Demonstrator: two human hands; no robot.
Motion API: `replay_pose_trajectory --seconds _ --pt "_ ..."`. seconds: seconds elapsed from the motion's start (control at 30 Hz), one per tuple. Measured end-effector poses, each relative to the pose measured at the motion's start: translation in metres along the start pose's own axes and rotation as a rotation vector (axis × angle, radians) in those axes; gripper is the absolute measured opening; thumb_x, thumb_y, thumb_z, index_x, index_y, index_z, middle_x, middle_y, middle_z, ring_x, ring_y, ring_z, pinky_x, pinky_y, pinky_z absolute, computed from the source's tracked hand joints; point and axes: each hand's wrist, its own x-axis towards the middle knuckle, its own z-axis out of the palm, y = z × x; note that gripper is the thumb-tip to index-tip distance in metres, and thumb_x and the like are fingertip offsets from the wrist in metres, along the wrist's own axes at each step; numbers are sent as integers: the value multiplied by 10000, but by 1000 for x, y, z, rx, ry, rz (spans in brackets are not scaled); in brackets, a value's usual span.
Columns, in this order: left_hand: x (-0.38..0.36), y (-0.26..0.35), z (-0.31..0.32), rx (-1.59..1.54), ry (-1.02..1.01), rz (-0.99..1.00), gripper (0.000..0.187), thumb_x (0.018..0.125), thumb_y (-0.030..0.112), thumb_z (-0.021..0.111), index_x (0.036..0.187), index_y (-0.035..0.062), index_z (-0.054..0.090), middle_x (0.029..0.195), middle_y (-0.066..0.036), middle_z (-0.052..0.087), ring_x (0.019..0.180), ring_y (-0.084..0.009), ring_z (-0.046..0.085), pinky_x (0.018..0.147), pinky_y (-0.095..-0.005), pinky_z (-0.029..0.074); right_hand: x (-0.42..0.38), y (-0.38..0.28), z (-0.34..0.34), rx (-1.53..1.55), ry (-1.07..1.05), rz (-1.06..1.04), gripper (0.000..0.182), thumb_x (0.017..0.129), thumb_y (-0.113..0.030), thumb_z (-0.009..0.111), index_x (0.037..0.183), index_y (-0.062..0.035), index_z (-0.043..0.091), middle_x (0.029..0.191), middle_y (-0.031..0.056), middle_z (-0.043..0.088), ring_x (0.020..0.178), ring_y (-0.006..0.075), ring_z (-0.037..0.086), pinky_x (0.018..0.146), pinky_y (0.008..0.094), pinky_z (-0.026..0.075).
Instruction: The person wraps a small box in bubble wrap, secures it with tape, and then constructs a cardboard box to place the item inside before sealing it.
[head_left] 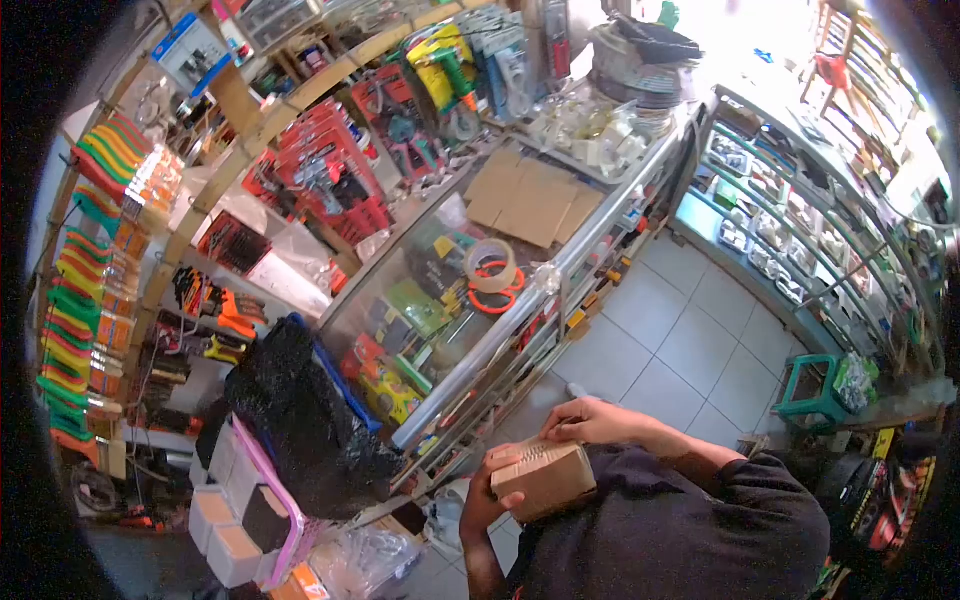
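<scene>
A small brown cardboard box [548, 482] is held close against the dark shirt, low in the view. My left hand [490, 490] wraps round its left end, with the thumb on the near side. At the box's upper edge is my right hand [580, 420], its fingers bent and pressed together on the edge; what exactly the fingertips pinch is too small to tell. On the glass counter beyond lie a roll of tape [490, 266] and orange-handled scissors [497, 288], partly overlapping. Flat cardboard pieces [530, 198] rest farther along the counter.
The glass counter [400, 290] runs diagonally across the middle. Black plastic bags [300, 420] and a pink-edged container with boxes [270, 500] stand at lower left. A green stool [808, 388] is on the tiled floor [660, 340] at right. Packaged tools hang at upper left.
</scene>
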Motion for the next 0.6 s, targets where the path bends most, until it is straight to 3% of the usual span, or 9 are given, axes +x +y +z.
replay_pose_trajectory --seconds 0.07,0.17,0.27,0.33,0.4,0.5,0.57,0.6 --pt "3 -6 -3 -27 62 -47 607 828 350 866 1329 109 621 1383 -189 564 1305 -341 538 1076 -464 444 8 5 -6 -25 0 74 306 1062 -252 603 1220 -4 689 1147 60 724 1116 142 634 974 322 502" --pt "15 5 -20 51 163 -12 538 827 304 858 1281 96 657 1348 -180 592 1296 -328 547 1077 -456 443 6 -4 -14 329 112 160 334 1071 -258 591 1285 -10 651 1183 77 707 1120 154 632 986 323 502" --pt "25 25 -58 169 403 72 632 772 403 881 1234 27 669 1281 -168 627 1258 -325 563 1075 -470 436 7 1 -34 467 233 195 309 1072 -244 586 1290 -27 625 1176 83 699 1070 155 661 920 307 530" --pt "42 65 -69 278 681 189 660 758 440 870 1217 11 667 1287 -156 612 1247 -315 559 1077 -476 430 8 6 -45 558 292 189 278 1073 -232 578 1267 -36 612 1152 82 697 1020 155 677 843 284 543" --pt "69 91 -76 204 925 283 632 820 385 806 1276 -10 615 1359 -162 556 1267 -308 532 1100 -479 408 9 10 -52 560 325 178 278 1078 -229 570 1270 -31 604 1137 85 696 1005 158 678 832 280 547" --pt "116 106 -101 667 1028 460 611 805 251 829 1326 16 612 1419 -198 494 1317 -351 501 1103 -497 413 18 18 -56 532 335 175 329 1080 -284 558 1296 -42 611 1172 86 687 1039 179 670 880 312 527" --pt "145 83 -118 991 1073 519 609 791 218 847 1330 35 630 1413 -201 499 1322 -370 504 1112 -487 410 24 26 -55 505 311 181 352 1078 -313 558 1309 -54 617 1187 78 686 1059 184 666 900 325 513" --pt "160 70 -125 1000 1073 508 581 791 198 856 1314 50 650 1410 -206 488 1324 -390 499 1111 -498 408 28 29 -54 495 294 182 350 1076 -313 563 1311 -59 617 1180 70 688 1058 180 665 894 321 511"
